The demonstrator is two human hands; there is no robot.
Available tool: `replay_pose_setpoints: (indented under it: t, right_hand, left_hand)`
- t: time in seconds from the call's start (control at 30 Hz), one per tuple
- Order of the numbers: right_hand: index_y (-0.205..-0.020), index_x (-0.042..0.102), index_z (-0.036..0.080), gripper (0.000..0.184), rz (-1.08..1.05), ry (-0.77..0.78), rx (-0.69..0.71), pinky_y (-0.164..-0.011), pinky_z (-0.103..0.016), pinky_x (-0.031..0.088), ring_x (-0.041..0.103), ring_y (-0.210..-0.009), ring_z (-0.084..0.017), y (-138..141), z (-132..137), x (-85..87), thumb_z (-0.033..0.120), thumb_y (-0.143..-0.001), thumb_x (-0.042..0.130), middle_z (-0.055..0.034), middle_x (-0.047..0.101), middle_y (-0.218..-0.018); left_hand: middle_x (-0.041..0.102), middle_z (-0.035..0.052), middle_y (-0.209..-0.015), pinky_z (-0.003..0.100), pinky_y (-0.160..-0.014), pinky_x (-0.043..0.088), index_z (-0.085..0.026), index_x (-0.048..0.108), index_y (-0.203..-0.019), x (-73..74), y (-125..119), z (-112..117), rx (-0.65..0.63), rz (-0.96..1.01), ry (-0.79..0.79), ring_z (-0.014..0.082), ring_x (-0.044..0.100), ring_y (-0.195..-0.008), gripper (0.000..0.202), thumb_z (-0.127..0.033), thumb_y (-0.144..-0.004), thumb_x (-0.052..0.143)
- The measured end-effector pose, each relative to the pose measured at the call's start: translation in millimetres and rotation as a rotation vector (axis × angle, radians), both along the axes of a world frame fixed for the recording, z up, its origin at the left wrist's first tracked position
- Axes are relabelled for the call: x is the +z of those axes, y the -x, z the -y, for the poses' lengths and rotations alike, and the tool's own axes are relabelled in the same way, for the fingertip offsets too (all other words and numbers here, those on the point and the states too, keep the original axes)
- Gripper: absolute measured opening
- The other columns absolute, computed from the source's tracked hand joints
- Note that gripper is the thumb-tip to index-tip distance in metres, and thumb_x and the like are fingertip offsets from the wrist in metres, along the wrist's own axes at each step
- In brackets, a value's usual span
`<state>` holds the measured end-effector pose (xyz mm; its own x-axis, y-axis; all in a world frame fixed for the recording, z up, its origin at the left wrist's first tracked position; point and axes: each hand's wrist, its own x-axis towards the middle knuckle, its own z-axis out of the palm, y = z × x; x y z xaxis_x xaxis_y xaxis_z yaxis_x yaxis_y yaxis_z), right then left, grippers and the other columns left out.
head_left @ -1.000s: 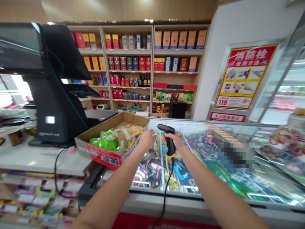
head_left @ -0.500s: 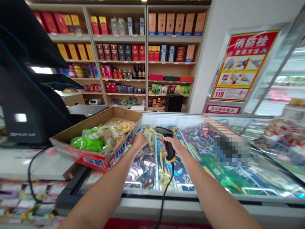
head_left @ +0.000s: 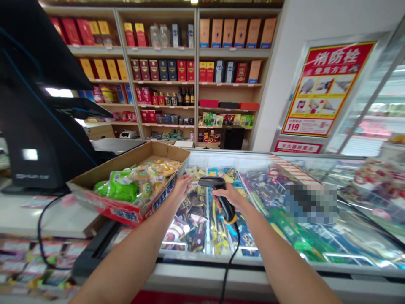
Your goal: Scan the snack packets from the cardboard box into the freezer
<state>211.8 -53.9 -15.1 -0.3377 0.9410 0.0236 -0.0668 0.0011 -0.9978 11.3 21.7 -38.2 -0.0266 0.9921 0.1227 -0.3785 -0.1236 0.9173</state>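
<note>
My right hand (head_left: 229,195) is wrapped around the grip of a black barcode scanner (head_left: 212,183), whose head points left. Its cable (head_left: 238,238) hangs down across the front of the freezer. Facing the scanner's head, close by, my left hand (head_left: 183,186) pinches a small wrapped packet (head_left: 195,183) with a pale label. The fingers and the scene behind hide most of this packet. Both hands are above a glass-topped chest freezer (head_left: 218,258) filled with wrapped ice creams (head_left: 196,219). An open cardboard box (head_left: 110,213) stands beside my left forearm.
Green and yellow snack packets (head_left: 124,185) lie in the box. A dark checkout terminal (head_left: 34,147) stands on the left counter (head_left: 19,217). Shelves (head_left: 163,50) of boxed bottles line the back wall. A red and yellow poster (head_left: 325,90) hangs right.
The scanner's head has swung lower and further left, towards my left hand. My left hand has shifted slightly left and turned the packet, so its pale label now faces the scanner.
</note>
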Motion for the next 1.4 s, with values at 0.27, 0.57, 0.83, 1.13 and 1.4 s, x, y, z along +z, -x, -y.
replay_pose_setpoints:
  t: [0.27,0.57,0.83,1.13,1.4]
  right_hand:
    - [-0.065,0.060,0.016,0.015,0.035,-0.002,0.027,-0.038,-0.025,0.042,0.055,-0.037,-0.014,1.8,0.9,-1.9,0.028,-0.066,0.070,0.0002,0.062,-0.052]
    - [-0.061,0.059,0.016,0.017,0.080,0.008,0.053,-0.038,-0.025,0.042,0.053,-0.036,-0.013,2.6,2.6,-1.7,0.029,-0.068,0.067,-0.0007,0.060,-0.048]
    - [-0.060,0.057,0.016,0.018,0.062,0.011,0.043,-0.037,-0.024,0.042,0.053,-0.035,-0.012,3.1,0.3,-2.9,0.030,-0.063,0.068,0.0002,0.060,-0.049]
    - [-0.064,0.060,0.015,0.021,-0.065,-0.023,-0.060,-0.037,-0.024,0.041,0.053,-0.036,-0.012,3.5,-1.3,5.3,0.034,-0.061,0.068,-0.0002,0.060,-0.053]
    - [-0.066,0.063,0.013,0.019,-0.089,-0.124,-0.019,-0.039,-0.027,0.042,0.055,-0.039,-0.014,47.1,-2.1,59.4,0.032,-0.062,0.069,-0.0016,0.061,-0.053]
  left_hand:
    - [0.037,-0.0122,-0.042,0.017,-0.039,0.027,-0.018,0.046,-0.066,-0.3,-2.9,-0.6,0.061,0.089,0.085,0.0012,0.032,-0.035,0.045,-0.030,-0.051,0.087]
    - [0.053,-0.0062,-0.053,0.023,-0.051,0.045,-0.018,0.048,-0.071,2.6,-7.7,0.8,0.136,0.102,0.127,0.0093,0.054,-0.048,0.044,-0.028,-0.049,0.086]
    - [0.037,-0.0125,-0.041,0.017,-0.039,0.021,-0.018,0.047,-0.069,3.7,-6.2,3.2,0.111,0.099,0.101,0.0016,0.031,-0.035,0.047,-0.030,-0.046,0.087]
    - [0.054,-0.0066,-0.050,0.020,-0.047,0.036,-0.018,0.049,-0.068,30.0,-18.0,23.7,0.245,-0.126,-0.053,0.0095,0.052,-0.046,0.039,-0.030,-0.050,0.082]
    - [0.071,0.0047,-0.080,0.028,-0.071,0.050,-0.017,0.059,-0.084,105.4,32.4,48.0,0.560,-0.486,-0.271,0.0194,0.068,-0.078,0.025,-0.029,-0.066,0.072]
